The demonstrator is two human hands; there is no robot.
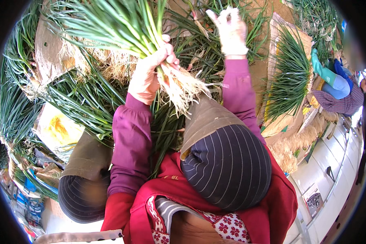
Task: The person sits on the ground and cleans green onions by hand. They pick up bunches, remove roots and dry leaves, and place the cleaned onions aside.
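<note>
My left hand (152,68) is closed around the lower stems of a bunch of green onions (140,36). Their leaves fan out to the upper left, and their pale roots (183,85) hang to the lower right. My right hand (231,30), in a whitish glove, is raised over loose green onions (201,52), its fingers apart and slightly blurred. Nothing shows in its grasp. A thin clear strip lies between the roots and my right sleeve. More green onions (82,100) lie to the left of my left forearm.
My bent knees (228,164) stand close beneath my arms. A large pile of green onions (286,73) rests on sacking at right, near a co-worker (338,97) in green gloves. Heaps of green onions (15,113) fill the left side, beside a yellow-and-white sack (61,128).
</note>
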